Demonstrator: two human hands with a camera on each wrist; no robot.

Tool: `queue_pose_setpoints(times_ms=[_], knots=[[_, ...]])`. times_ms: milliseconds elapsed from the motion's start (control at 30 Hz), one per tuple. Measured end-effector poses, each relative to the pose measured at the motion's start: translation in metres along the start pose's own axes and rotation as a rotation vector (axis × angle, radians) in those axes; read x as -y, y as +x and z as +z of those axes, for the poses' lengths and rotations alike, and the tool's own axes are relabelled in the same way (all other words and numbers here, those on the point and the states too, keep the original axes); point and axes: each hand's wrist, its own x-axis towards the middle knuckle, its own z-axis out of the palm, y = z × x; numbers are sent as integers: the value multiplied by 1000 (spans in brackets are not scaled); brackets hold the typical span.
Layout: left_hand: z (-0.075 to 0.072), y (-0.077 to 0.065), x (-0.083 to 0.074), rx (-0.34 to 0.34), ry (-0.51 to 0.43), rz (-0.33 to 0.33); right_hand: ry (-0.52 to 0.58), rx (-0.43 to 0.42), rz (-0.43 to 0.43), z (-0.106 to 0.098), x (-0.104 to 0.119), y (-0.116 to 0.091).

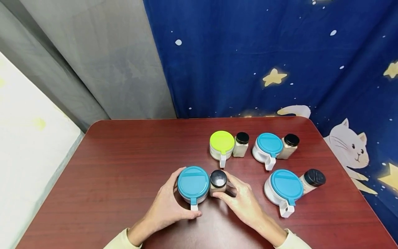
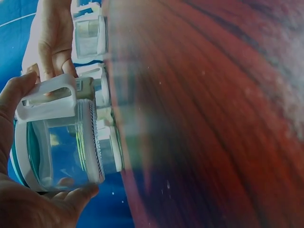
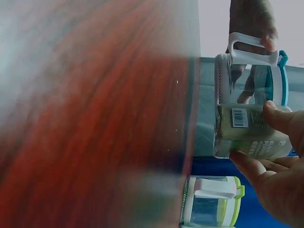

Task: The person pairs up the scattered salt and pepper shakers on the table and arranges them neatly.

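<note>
My left hand [image 1: 168, 202] grips a clear seasoning jar [image 2: 61, 147] with a blue lid [image 1: 193, 185], its fingers round the far side and its thumb by the white handle [image 2: 50, 97]. The handle faces me. My right hand [image 1: 244, 200] holds a square spice bottle [image 3: 249, 123] between thumb and fingers. Its black cap [image 1: 218, 178] is on, and a barcode label shows in the right wrist view. Jar and bottle stand upright side by side, close against each other, in the front middle of the table.
Behind them stands a green-lidded jar [image 1: 222, 142] with a black-capped spice bottle [image 1: 240, 145] beside it. To the right are two similar pairs: a blue-lidded jar [image 1: 268, 147] with a bottle [image 1: 289, 147], and another blue-lidded jar [image 1: 284, 188] with a bottle [image 1: 312, 180].
</note>
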Motion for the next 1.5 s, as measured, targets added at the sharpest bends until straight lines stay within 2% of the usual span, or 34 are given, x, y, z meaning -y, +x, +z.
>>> queue_pose_setpoints(times_ms=[233,400,567,700,967,1200,1500], knots=[[12,3,-3,22,61,2,60,20,192,-15,8,-4],[18,3,-3,14,120,20,87,11,216,-20,7,-6],[25,5,-2,16,136,41,153,6,239,-24,4,-8],[33,8,-2,20,144,44,148,-12,257,-28,3,-10],[46,19,-6,26,167,57,150,-65,246,-35,0,-13],[57,29,-10,52,150,72,92,-100,249,-44,-2,-14],[69,37,-11,66,131,66,61,-112,163,-48,-9,-18]])
